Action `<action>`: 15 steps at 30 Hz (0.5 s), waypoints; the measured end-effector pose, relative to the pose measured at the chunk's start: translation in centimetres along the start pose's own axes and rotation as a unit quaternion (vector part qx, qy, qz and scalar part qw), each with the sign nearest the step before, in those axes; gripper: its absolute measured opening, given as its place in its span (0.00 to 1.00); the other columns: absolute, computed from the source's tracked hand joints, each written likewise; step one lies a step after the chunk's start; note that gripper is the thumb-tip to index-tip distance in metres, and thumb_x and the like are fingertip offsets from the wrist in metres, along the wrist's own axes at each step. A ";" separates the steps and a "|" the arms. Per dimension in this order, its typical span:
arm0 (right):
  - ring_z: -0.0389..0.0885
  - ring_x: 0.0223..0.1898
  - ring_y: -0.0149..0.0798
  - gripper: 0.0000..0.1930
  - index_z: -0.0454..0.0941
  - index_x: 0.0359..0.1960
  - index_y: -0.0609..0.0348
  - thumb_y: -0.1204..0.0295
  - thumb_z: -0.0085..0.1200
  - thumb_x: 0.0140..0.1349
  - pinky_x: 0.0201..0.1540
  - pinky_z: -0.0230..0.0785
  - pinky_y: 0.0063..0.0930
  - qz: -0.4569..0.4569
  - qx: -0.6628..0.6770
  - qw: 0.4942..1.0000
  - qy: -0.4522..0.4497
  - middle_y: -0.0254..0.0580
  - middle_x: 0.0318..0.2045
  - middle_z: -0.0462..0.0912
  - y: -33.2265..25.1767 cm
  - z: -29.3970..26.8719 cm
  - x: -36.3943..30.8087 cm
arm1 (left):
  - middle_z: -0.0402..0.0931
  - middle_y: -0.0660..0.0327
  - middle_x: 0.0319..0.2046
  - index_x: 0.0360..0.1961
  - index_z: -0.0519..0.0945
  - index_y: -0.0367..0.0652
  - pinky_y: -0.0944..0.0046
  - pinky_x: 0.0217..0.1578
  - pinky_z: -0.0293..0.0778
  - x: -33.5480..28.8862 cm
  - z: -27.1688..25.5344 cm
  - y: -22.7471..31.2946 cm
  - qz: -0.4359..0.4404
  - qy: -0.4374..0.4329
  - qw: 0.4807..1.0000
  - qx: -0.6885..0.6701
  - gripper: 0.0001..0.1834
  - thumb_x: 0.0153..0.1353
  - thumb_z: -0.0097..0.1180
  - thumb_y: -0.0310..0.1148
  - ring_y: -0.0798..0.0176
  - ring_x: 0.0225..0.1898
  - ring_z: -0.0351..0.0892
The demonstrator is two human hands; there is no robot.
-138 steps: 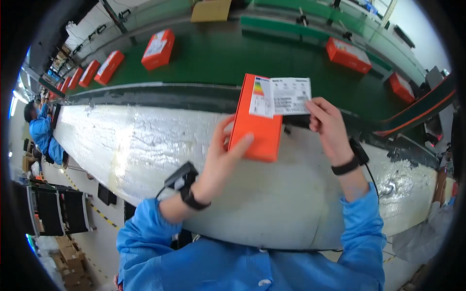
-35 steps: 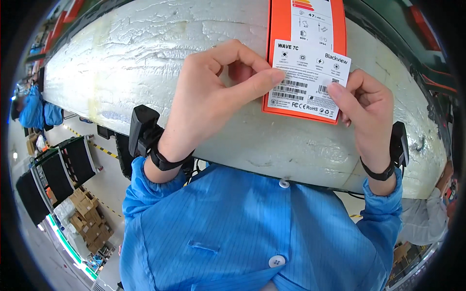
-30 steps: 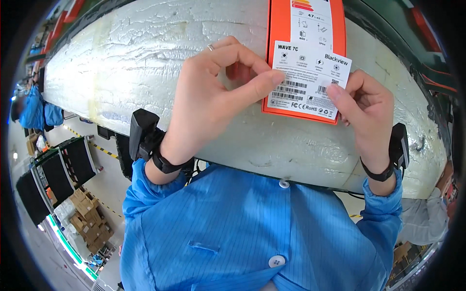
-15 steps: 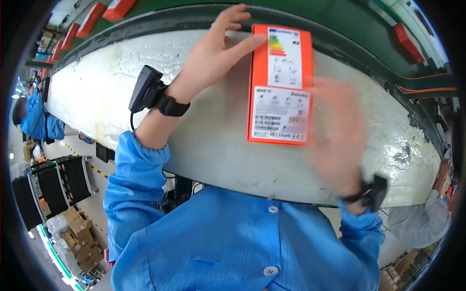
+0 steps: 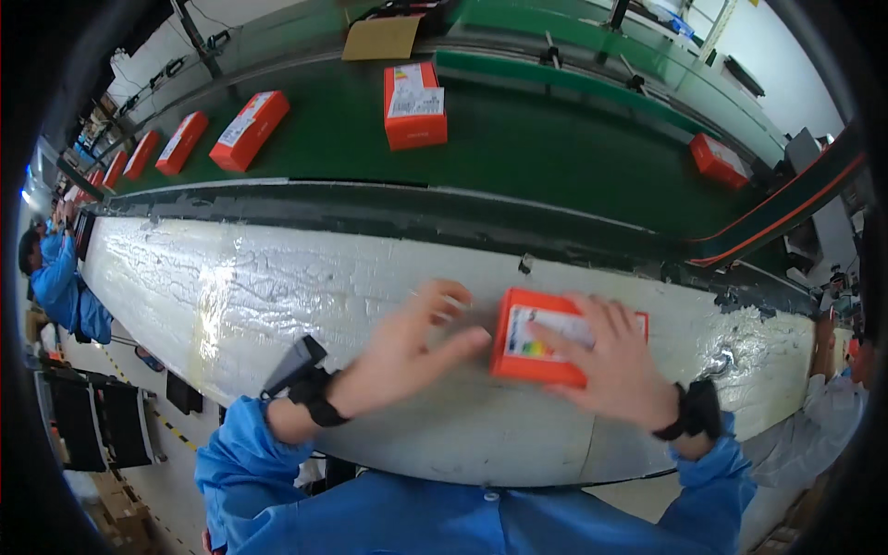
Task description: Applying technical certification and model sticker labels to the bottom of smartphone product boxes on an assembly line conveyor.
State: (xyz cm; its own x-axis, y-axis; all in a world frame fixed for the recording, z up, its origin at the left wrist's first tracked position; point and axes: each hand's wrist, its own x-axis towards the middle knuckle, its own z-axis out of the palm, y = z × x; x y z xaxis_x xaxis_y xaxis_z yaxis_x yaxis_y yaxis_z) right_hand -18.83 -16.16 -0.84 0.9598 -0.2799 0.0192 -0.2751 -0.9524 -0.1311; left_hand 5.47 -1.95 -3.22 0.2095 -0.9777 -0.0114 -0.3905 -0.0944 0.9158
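Note:
A small orange-red box with a white label and coloured energy bars lies lengthwise across the pale worktable, right of the middle. My right hand is over its right part, thumb on the label and fingers reaching across the top, holding it. The fingers cover much of the label. Just left of the box, my left hand is open, slightly blurred, with its thumb pointing toward the box and nothing in it. Each wrist wears a black strap with a device.
Beyond the table runs a green conveyor belt carrying several similar boxes, one of them straight ahead. A cardboard flap stands behind it. A curved dark rail rises at right. Another person in blue is far left.
The box has turned from lengthwise away from me to crosswise. My right hand has come onto it, and my left has let go. The view has tilted up toward the belt.

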 end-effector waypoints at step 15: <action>0.82 0.47 0.52 0.37 0.75 0.55 0.63 0.43 0.60 0.55 0.51 0.73 0.39 0.190 0.344 0.861 0.322 0.54 0.46 0.83 11.9 5.7 30.7 | 0.75 0.48 0.56 0.61 0.74 0.46 0.55 0.61 0.63 24.6 -9.8 -12.0 -0.083 0.331 0.940 0.029 0.35 0.66 0.40 0.62 0.48 0.61 0.70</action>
State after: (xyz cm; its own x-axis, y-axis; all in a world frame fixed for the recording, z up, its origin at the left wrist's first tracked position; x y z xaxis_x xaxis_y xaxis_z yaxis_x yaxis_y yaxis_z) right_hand 7.65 -35.37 -7.50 0.5162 -0.7761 0.3622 -0.2531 -0.5423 -0.8012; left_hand 24.12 -23.07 -10.56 0.7759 -0.6197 0.1179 -0.3470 -0.2632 0.9002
